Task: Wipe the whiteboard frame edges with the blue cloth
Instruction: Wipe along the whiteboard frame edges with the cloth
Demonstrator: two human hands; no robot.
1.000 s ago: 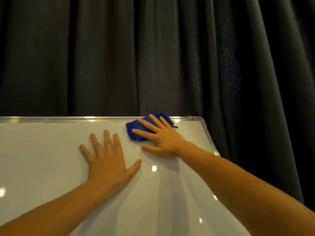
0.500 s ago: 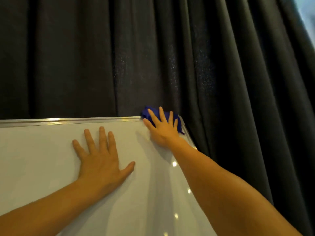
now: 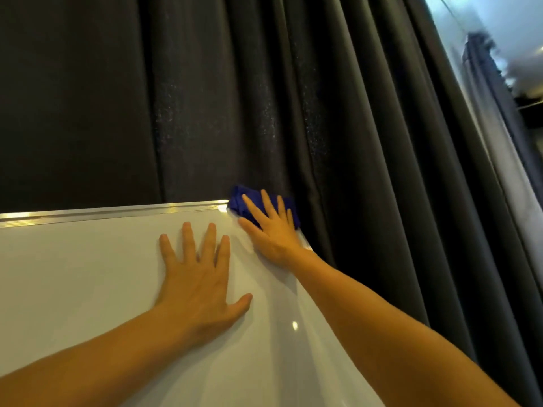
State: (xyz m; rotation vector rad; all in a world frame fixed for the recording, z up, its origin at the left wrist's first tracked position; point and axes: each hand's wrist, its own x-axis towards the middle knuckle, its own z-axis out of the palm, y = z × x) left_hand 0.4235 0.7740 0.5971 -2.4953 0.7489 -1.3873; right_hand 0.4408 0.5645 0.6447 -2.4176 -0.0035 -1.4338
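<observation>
Your right hand lies flat on the blue cloth, fingers straight and slightly spread, pressing it onto the far right corner where the top frame rail ends. The cloth sits at 1 o'clock from your left hand. The flat palm likely spreads pressure over the corner. Left hand presses the whiteboard face, fingers wide, holding nothing; judged a brace against sliding. Dark curtain hangs behind at 12 o'clock. No container shows. The right frame edge, toward 5 o'clock, looks unwiped.
</observation>
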